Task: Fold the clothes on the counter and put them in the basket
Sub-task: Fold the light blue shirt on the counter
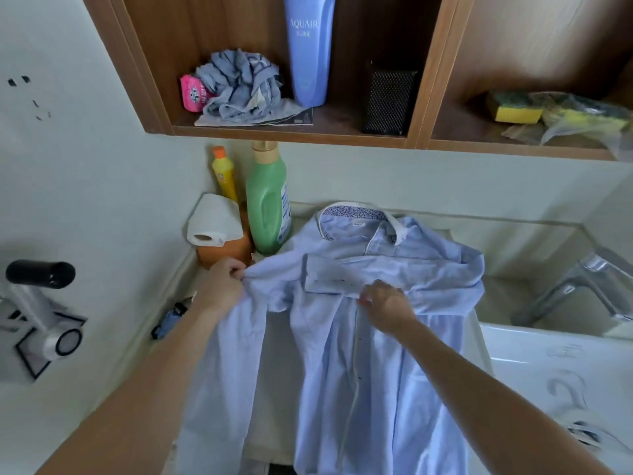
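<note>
Left hand [224, 286]: closing fingers and thumb on a bunched fold of the shirt [363, 365] at its shoulder, near the back-left corner of the worktop [270, 351].
Right hand [387, 305]: pinching the shirt's fabric mid-chest, at the end of the sleeve lying folded across the front; knuckles facing up.
Shirt, position: lying front-up along the worktop, collar [356, 214] pointing toward the back edge, tail reaching toward the front edge; stretching between both hands, the left at its outer shoulder, the right at its centre.
Shirt, material: pale blue woven cloth, creasing softly; white collar edge showing a small floral lining; button placket running down the middle.
Worktop surface: pale and smooth, showing bare between the shirt body and the loose sleeve trailing down the left side.
Back-left corner: green plastic bottle [267, 207] standing upright just beside the shirt's shoulder; slim yellow bottle [224, 173] standing behind it; paper roll [214, 221] resting on an orange pot [222, 252].
Right edge: white glossy basin [548, 365] adjoining; chrome tap [575, 286] rising at its back.
Overhead: wooden shelf [291, 132] holding a tall blue bottle [310, 49], crumpled grey cloth [239, 87], black mesh holder [388, 97] and yellow sponges [517, 111].
</note>
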A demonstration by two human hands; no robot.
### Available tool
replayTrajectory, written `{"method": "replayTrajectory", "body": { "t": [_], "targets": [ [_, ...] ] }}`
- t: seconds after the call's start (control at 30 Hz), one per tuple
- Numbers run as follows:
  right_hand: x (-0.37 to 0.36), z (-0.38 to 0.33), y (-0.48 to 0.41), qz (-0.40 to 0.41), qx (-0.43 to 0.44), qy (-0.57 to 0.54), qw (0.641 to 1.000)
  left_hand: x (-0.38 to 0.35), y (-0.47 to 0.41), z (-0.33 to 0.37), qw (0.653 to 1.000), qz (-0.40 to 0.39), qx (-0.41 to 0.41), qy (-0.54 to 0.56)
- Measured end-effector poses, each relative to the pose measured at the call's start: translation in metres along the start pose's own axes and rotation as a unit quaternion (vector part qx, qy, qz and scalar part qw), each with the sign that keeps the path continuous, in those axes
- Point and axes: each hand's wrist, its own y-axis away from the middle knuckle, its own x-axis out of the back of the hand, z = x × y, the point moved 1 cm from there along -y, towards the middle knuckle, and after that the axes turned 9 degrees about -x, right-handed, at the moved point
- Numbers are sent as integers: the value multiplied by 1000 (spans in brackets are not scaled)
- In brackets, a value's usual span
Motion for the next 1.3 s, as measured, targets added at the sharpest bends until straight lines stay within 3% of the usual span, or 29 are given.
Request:
{"method": "replayTrajectory", "body": {
  "t": [0.07,0.13,0.17,0.27,0.37,0.43,0.57,0.67,0.77,0.87,0.97,1.07,1.13,1.27,1.3],
  "targets": [
    [8,-54,25,-153,54,-187,969,9,-9,22,999,15,-23,46],
    [10,-97,53,-333,79,-311,887,15,-16,42,995,30,-26,89],
    [6,-111,59,-361,94,-332,866,16,-18,49,990,36,-10,135],
    [-2,-141,62,-312,123,-448,829,23,-27,63,950,40,30,307],
    [20,-158,56,-264,90,-605,746,30,-29,67,936,12,19,351],
    [49,-158,48,-263,83,-644,714,27,-31,63,920,-31,51,387],
    [118,-137,40,-275,63,-646,709,5,-17,75,900,-91,77,420],
    [153,-107,37,-256,6,-679,688,-16,-10,92,900,-65,-65,426],
    [167,-77,30,-225,-23,-721,655,-40,-22,105,949,-51,-204,234],
    [169,-49,20,-221,-35,-736,638,-68,-42,117,960,-34,-274,38],
    [170,-5,10,-217,-80,-712,663,-80,-59,124,961,17,-269,-61],
    [159,58,-6,-191,-138,-717,656,-76,-71,124,969,19,-240,-54],
    [150,93,-16,-173,-165,-726,645,-77,-81,120,974,-14,-224,-39],
    [124,125,-38,-167,-206,-730,630,-106,-83,99,960,-181,-194,-85],
    [117,127,-42,-160,-215,-728,631,-117,-84,91,962,-191,-175,-90]
  ]
}}
